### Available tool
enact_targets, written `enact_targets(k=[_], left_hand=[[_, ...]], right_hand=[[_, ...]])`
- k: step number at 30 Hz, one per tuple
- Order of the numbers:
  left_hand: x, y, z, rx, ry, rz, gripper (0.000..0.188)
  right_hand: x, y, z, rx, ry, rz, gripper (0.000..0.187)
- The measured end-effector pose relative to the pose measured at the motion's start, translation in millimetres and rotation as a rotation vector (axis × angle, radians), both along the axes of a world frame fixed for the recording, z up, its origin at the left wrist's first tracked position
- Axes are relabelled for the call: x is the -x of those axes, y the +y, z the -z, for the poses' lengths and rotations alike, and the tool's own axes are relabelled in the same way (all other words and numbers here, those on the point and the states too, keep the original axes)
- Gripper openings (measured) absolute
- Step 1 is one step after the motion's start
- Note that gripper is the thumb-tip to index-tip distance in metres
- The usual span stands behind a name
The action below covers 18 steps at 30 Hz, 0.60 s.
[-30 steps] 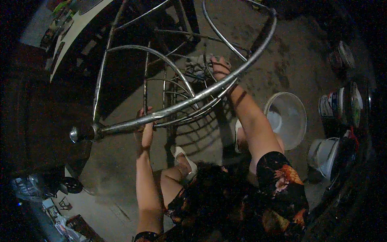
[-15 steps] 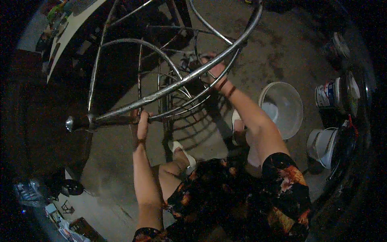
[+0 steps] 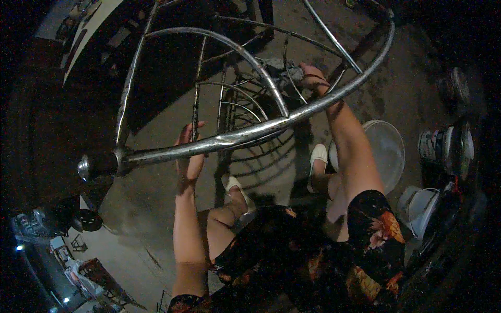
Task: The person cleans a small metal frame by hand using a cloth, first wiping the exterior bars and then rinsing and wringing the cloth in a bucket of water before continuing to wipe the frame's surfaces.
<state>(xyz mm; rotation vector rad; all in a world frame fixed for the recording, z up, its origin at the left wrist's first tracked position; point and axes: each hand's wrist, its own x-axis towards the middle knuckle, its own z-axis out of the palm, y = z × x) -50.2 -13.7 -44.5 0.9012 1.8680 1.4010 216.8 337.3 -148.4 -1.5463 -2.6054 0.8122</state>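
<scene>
A tall metal rack (image 3: 224,140) of bent steel tubes stands in front of me, with a thick curved rail nearest and smaller curved tubes receding below. My left hand (image 3: 192,156) grips it from beneath, near the rail's left part, its fingers partly hidden by the tubing. On the far right side, my right hand (image 3: 315,79) reaches in behind the rail. A crumpled grey cloth (image 3: 282,73) is bunched in its fingers, against the inner tubes.
At my right stands a large pale tub (image 3: 383,141), with a printed bucket (image 3: 430,143) and a white pail (image 3: 420,206) beyond it. A dark wheel (image 3: 87,220) and plastic-wrapped items (image 3: 34,224) are at the lower left. The floor is dim.
My right hand has moved right and out along the rack with the cloth, now more visible. The rack sits larger and farther right in view. My left hand stays near the same rail section.
</scene>
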Motion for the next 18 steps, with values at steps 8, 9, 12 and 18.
enact_targets(k=[8, 9, 12, 18], left_hand=[[-34, 6, -57, 0.017, 0.185, 0.053, 0.022], [-37, 6, -62, 0.032, 0.179, 0.052, 0.023], [-37, 10, -69, 0.156, 0.082, 0.058, 0.023], [-18, 5, -18, -0.137, -0.092, 0.05, 0.029]], right_hand=[[99, -44, 70, -0.434, 0.914, -0.092, 0.04], [129, -58, 53, -0.445, 0.887, -0.098, 0.036], [203, -111, 55, -0.637, 0.521, -0.14, 0.029], [195, -184, 42, -0.079, 0.63, -0.349, 0.021]])
